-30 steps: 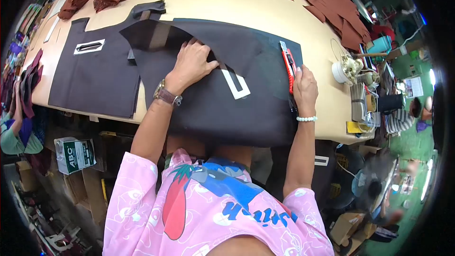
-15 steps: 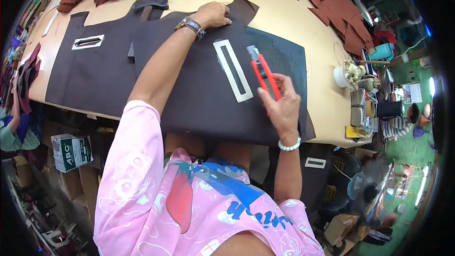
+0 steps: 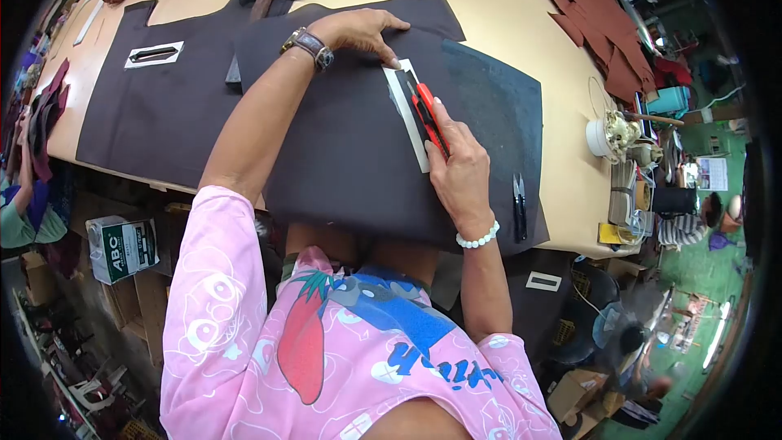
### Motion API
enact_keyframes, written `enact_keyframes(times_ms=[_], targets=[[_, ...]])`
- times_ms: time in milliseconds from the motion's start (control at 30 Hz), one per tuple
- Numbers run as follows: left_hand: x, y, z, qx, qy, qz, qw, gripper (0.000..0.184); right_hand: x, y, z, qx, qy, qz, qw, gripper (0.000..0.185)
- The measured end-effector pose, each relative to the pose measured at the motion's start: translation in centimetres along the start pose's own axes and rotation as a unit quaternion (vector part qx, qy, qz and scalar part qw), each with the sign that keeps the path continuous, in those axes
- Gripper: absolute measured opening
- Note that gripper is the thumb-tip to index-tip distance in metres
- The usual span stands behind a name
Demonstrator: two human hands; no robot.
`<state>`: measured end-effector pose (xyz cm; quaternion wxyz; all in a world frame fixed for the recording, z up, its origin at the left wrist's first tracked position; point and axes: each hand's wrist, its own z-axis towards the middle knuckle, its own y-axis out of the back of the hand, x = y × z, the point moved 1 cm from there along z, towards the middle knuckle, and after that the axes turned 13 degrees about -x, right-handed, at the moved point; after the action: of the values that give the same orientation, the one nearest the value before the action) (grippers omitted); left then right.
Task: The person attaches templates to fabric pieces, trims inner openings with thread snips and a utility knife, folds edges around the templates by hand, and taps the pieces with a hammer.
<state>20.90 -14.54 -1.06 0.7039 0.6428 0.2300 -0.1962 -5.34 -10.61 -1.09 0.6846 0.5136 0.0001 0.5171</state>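
Observation:
My right hand (image 3: 463,167) grips a red utility knife (image 3: 434,124), its blade end angled toward the upper part of a white slotted rectangular frame (image 3: 408,124). The frame lies on a dark brown sheet (image 3: 342,147). At the frame's top end rests the thumb of my left hand (image 3: 358,30), its fingers stretched out over the sheet. A dark mat (image 3: 501,106) shows under the sheet's right side. Small snips (image 3: 520,208) lie to the right of my right hand. Whether the blade touches the sheet is too small to tell.
A second white frame (image 3: 177,50) with a black slim object on it lies on the left dark piece (image 3: 155,122). A wooden handle (image 3: 261,6) stands out nearby. Reddish-brown pieces (image 3: 578,16) lie at the back. A white pot (image 3: 599,138) stands right. Another person's arm (image 3: 26,159) shows far left.
My right hand has moved left and up, bringing the knife over the white frame. The left hand's fingers have opened out, its thumb now at the frame's top. The snips have come into view.

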Motion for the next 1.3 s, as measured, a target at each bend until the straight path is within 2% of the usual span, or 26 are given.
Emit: enact_keyframes(times_ms=[433,533,633,733,767,867,1033,1300], targets=[[0.4,-0.4,0.3,-0.004,0.008,0.012,1.0,0.086,0.4,-0.2,0.5,0.013,0.03,-0.057,0.998,0.049],[0.1,-0.2,0.1,-0.004,0.009,0.017,1.0,0.086,1.0,0.1,1.0,0.052,0.02,-0.1,0.993,0.048],[0.0,-0.2,0.0,0.002,0.013,0.013,1.0,0.085,2.9,1.5,3.1,0.114,0.045,-0.196,0.973,0.042],[0.5,-0.4,0.4,0.001,0.006,0.014,1.0,0.086,4.4,2.1,6.3,0.176,0.08,-0.237,0.952,0.032],[0.7,-0.5,0.5,0.0,-0.002,0.017,1.0,0.086,4.8,2.3,7.0,0.159,0.108,-0.235,0.953,0.022],[0.9,-0.6,0.6,-0.002,-0.008,0.024,1.0,0.088,5.0,1.7,9.2,0.202,0.112,-0.253,0.939,0.032],[1.1,-0.8,0.7,-0.008,-0.011,0.021,1.0,0.09,5.5,1.7,10.1,0.239,0.115,-0.289,0.92,0.03],[0.8,-0.7,0.5,-0.004,0.017,-0.002,1.0,0.09,4.2,2.8,7.7,0.206,0.113,-0.234,0.943,0.034]])
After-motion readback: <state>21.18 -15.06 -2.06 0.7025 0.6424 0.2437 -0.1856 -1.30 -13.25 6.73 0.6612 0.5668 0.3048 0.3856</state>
